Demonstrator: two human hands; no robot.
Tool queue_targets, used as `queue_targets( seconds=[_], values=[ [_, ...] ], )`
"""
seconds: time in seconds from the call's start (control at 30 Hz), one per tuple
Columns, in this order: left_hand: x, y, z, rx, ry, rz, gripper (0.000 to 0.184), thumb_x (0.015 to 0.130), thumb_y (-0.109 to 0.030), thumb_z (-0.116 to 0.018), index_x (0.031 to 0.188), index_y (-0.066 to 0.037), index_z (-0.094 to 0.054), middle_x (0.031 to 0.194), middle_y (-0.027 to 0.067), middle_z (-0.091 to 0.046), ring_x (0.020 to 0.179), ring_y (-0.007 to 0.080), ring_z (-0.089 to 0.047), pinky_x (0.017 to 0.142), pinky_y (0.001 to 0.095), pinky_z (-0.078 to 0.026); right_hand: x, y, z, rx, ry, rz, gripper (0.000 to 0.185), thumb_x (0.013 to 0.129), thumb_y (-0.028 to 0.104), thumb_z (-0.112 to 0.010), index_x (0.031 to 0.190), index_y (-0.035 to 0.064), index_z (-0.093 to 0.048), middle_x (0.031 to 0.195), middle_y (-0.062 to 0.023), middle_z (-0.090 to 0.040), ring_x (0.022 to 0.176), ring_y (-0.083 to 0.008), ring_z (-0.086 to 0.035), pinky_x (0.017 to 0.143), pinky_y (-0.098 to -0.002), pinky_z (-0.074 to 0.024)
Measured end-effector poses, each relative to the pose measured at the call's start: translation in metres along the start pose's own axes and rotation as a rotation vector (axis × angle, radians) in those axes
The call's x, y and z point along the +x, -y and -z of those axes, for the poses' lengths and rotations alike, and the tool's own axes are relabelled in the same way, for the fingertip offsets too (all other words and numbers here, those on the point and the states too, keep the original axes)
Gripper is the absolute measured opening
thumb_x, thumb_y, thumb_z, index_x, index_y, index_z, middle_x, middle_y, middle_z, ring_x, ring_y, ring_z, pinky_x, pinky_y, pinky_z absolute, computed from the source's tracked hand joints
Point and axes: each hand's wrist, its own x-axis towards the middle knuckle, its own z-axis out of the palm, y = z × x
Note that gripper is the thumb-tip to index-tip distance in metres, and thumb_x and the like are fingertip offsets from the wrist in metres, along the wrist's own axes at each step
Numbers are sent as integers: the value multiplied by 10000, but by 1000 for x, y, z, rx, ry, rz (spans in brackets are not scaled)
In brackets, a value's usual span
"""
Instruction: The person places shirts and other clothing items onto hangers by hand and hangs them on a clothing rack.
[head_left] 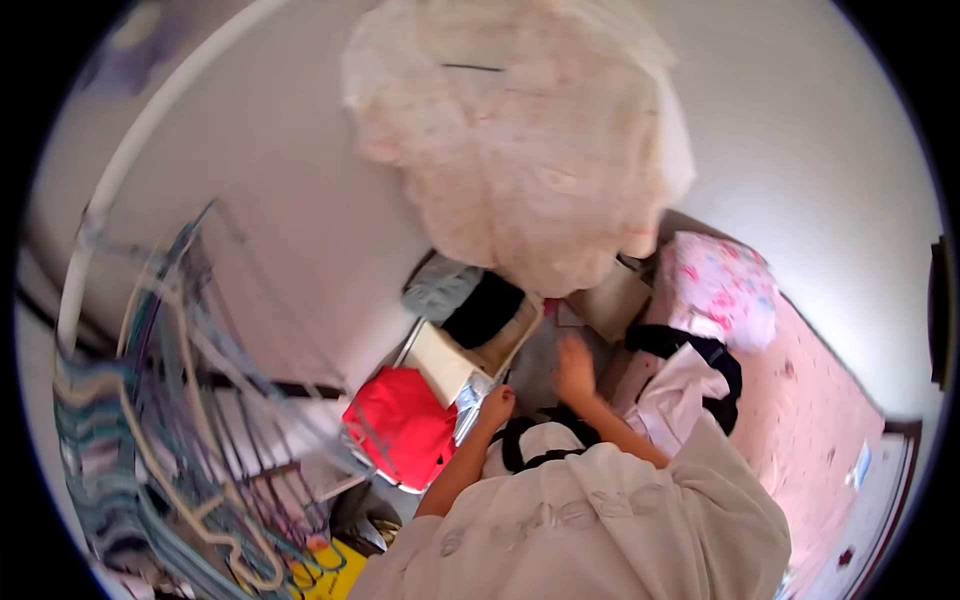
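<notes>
My left hand point(497, 406) is closed at the near edge of an open cream box point(520, 335), beside a silvery packet point(470, 392); what its fingers hold is too small to make out. To its right, my right hand point(573, 368) is raised over the grey floor, blurred by motion, so its fingers are unclear. Inside the box lies folded black cloth point(483, 310), with grey cloth point(440, 286) next to it. A cream flap point(436, 362) and a red bag point(402, 428) are left of my left hand.
Many hangers point(190, 420) hang from a white rail point(130, 150) on the left. A stained pale cloth point(530, 130) hangs ahead. On the right, a pink bed point(800, 410) bears a floral bundle point(718, 290), black cloth and a pale pink garment point(680, 395).
</notes>
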Motion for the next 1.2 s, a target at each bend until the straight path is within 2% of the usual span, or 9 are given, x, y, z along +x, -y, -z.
queue_targets(
  seconds=[0.07,0.13,0.3,0.37,0.57,0.7,0.87,0.97,1.2],
  values=[
    [1,-7,0,60,49,-50,192,760,-195,-554,896,-59,-565,776,133,-614,739,275,-604,667,346,-473,-42,-34,-61,114,431,-290,618,629,192,-628,1180,-8,-431,1223,-239,-400,1145,-399,-364,931,-444,-336],
    [2,-21,-6,87,142,-101,168,769,-180,-549,878,-54,-573,772,138,-612,725,272,-603,657,337,-472,-58,-66,-58,109,447,-461,592,638,220,-630,1146,-21,-444,1168,-255,-444,1083,-398,-426,893,-417,-379],
    [25,-53,-39,38,250,-175,132,778,-133,-542,864,-40,-578,748,110,-607,699,215,-595,649,313,-460,-99,-131,-40,453,-223,-1198,557,651,235,-605,1130,-9,-460,1073,-258,-515,1035,-374,-476,884,-409,-383],
    [29,-60,-57,-13,352,-182,120,785,-97,-529,858,-17,-580,729,70,-607,686,134,-578,642,248,-456,-133,-141,-29,437,-307,-1273,585,645,259,-620,1137,-12,-457,1078,-260,-515,1034,-369,-482,880,-404,-387],
    [8,-79,-95,125,624,-240,143,788,-123,-524,868,-19,-583,735,86,-620,680,169,-594,638,273,-458,-251,-136,4,437,-240,-1549,639,606,288,-664,1127,-24,-463,1075,-249,-522,1022,-351,-500,872,-381,-397],
    [-3,-89,-115,198,710,-256,152,783,-138,-529,863,-22,-587,736,95,-626,680,185,-600,635,287,-456,-324,-149,-60,435,-518,-1649,628,614,270,-654,1128,-26,-446,1034,-225,-545,978,-334,-530,836,-374,-420],
    [10,-98,-153,223,803,-306,132,811,-88,-497,875,3,-569,732,72,-611,650,129,-584,602,250,-471,-330,-141,0,505,-755,-1449,544,646,140,-583,1129,-40,-409,958,-228,-539,899,-356,-526,820,-380,-418],
    [16,-114,-185,216,807,-371,128,782,-118,-520,835,-23,-587,682,74,-605,626,160,-580,593,274,-448,-330,-150,21,76,-829,-1462,640,639,170,-621,1186,-30,-355,1102,-242,-466,1032,-360,-454,886,-378,-373],
    [-18,-151,-241,175,901,-387,140,784,-128,-529,847,-16,-587,706,82,-610,656,156,-587,618,268,-453,-366,-198,17,372,-878,-2160,1042,531,465,-717,1300,-11,-199,1316,-217,-262,1223,-352,-266,1015,-388,-236]
  ],
)
